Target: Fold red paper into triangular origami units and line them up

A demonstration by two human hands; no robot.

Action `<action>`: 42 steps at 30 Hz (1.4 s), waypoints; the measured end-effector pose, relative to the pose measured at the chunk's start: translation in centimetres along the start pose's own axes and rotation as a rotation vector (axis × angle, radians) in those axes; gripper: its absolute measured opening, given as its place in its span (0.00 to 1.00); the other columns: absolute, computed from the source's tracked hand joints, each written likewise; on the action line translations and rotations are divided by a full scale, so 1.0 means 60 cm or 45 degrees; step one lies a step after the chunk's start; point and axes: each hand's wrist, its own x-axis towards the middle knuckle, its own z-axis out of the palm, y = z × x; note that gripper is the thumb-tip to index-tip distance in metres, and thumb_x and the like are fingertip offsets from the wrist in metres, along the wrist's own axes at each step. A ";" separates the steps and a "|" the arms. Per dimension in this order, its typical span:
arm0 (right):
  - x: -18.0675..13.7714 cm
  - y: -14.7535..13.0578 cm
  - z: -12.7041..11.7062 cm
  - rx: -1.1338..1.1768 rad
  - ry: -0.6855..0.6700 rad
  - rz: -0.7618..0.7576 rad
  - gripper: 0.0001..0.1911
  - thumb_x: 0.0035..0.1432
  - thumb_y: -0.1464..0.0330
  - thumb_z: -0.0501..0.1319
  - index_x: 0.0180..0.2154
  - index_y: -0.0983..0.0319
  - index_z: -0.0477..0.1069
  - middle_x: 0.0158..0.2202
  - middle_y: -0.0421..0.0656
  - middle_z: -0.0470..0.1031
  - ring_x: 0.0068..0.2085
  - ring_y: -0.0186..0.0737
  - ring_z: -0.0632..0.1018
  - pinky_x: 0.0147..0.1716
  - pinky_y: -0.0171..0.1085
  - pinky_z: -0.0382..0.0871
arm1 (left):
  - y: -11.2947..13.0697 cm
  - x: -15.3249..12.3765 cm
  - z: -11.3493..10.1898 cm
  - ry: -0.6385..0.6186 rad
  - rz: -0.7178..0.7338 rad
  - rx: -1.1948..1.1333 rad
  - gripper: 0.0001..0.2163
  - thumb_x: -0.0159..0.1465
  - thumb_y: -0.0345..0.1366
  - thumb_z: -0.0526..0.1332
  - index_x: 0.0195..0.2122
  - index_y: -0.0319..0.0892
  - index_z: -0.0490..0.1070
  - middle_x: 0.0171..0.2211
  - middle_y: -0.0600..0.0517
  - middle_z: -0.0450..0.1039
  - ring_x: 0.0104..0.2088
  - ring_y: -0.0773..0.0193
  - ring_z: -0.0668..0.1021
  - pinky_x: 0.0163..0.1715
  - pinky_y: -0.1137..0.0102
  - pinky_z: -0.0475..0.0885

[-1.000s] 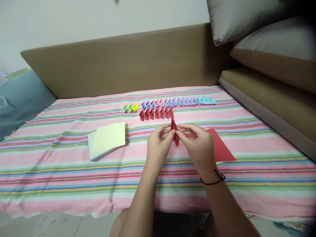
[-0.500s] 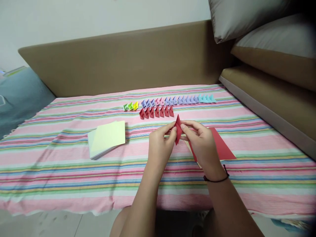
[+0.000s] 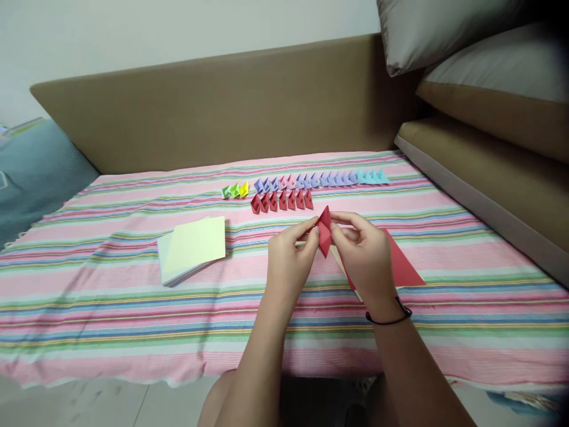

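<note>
A red folded paper boat (image 3: 325, 232) is held up between both hands, its pointed ends toward top and bottom. My left hand (image 3: 291, 252) pinches its left side with thumb and forefinger. From the other side my right hand (image 3: 364, 255), with a dark band at the wrist, grips the right side. Beneath the right hand lie red paper sheets (image 3: 406, 267), with a pale sheet edge showing under them. Beyond the hands stands a row of red paper boats (image 3: 283, 201). Further back runs a row of purple, pink and blue paper boats (image 3: 331, 179).
Green and yellow paper boats (image 3: 235, 190) sit left of the rows. A stack of pale yellow paper (image 3: 198, 246) lies at left on the striped cloth (image 3: 133, 308). The brown backrest (image 3: 222, 112) rises behind, and cushions (image 3: 493, 172) are piled at right.
The red paper boat has turned between my fingers, so its folded face shows wider and its upper tip leans right. My right hand has shifted slightly to the right.
</note>
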 end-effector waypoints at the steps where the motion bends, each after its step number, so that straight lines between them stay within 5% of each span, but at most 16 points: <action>1: 0.000 0.000 0.000 -0.042 0.018 -0.034 0.12 0.54 0.66 0.59 0.41 0.61 0.74 0.38 0.45 0.78 0.34 0.41 0.79 0.29 0.36 0.75 | 0.001 0.000 0.000 -0.004 0.005 -0.005 0.10 0.58 0.31 0.61 0.40 0.44 0.78 0.39 0.50 0.79 0.36 0.60 0.80 0.35 0.71 0.75; 16: 0.005 0.003 0.001 0.227 -0.087 0.156 0.15 0.46 0.71 0.62 0.40 0.64 0.72 0.37 0.47 0.78 0.38 0.43 0.79 0.38 0.39 0.75 | -0.009 -0.001 0.005 -0.111 -0.120 -0.133 0.13 0.60 0.34 0.58 0.43 0.40 0.76 0.36 0.49 0.78 0.34 0.61 0.79 0.33 0.68 0.77; 27: -0.002 -0.001 0.006 -0.149 0.148 0.073 0.08 0.51 0.66 0.61 0.32 0.64 0.75 0.29 0.45 0.79 0.31 0.42 0.80 0.30 0.36 0.74 | -0.007 -0.003 0.010 -0.221 -0.179 -0.203 0.12 0.59 0.34 0.59 0.42 0.38 0.77 0.38 0.46 0.79 0.34 0.59 0.80 0.37 0.66 0.76; 33: -0.001 0.004 0.005 0.029 0.013 0.101 0.11 0.47 0.70 0.62 0.36 0.64 0.75 0.32 0.45 0.79 0.35 0.41 0.80 0.34 0.35 0.75 | -0.007 -0.001 0.006 -0.153 -0.124 -0.099 0.13 0.58 0.30 0.58 0.43 0.36 0.76 0.40 0.44 0.79 0.39 0.57 0.80 0.41 0.67 0.75; 42: -0.003 -0.002 0.005 -0.189 0.123 0.037 0.07 0.50 0.69 0.60 0.32 0.63 0.75 0.29 0.44 0.79 0.31 0.41 0.80 0.30 0.35 0.74 | -0.006 -0.002 0.007 -0.267 -0.140 -0.150 0.12 0.58 0.29 0.58 0.41 0.37 0.77 0.38 0.46 0.79 0.37 0.58 0.80 0.38 0.67 0.76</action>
